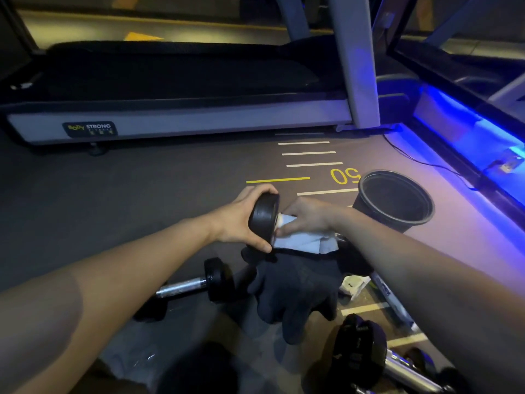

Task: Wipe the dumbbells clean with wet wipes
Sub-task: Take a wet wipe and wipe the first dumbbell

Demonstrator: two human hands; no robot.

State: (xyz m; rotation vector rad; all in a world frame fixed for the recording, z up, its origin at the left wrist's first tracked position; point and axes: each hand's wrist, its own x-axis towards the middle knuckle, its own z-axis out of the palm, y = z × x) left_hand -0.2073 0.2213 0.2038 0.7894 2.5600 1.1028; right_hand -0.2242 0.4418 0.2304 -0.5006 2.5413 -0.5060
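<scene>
Dim gym floor [142,194] with painted distance lines lies under the work, where the left hand [238,220] has its grip closed on one black end of the raised dumbbell [262,218] while the right hand [309,216] presses a wet wipe [301,243] round its handle. Judging by two more dumbbells on the floor, one by the left forearm [196,282] and one at lower right [377,356], wiping looks partway done; a black bin [397,200] and a treadmill [176,118] stand beyond.

We see one dumbbell [262,218] held up off the floor, black round end facing the camera, its bar wrapped in a white wet wipe [305,241] that drapes below. Second dumbbell [196,282] lies flat on the dark floor, chrome bar, black ends, lower left of centre. Third dumbbell [377,355] lies near the bottom right, chrome bar, dark heads. A crumpled wipe [353,285] sits on the floor right of centre.
</scene>
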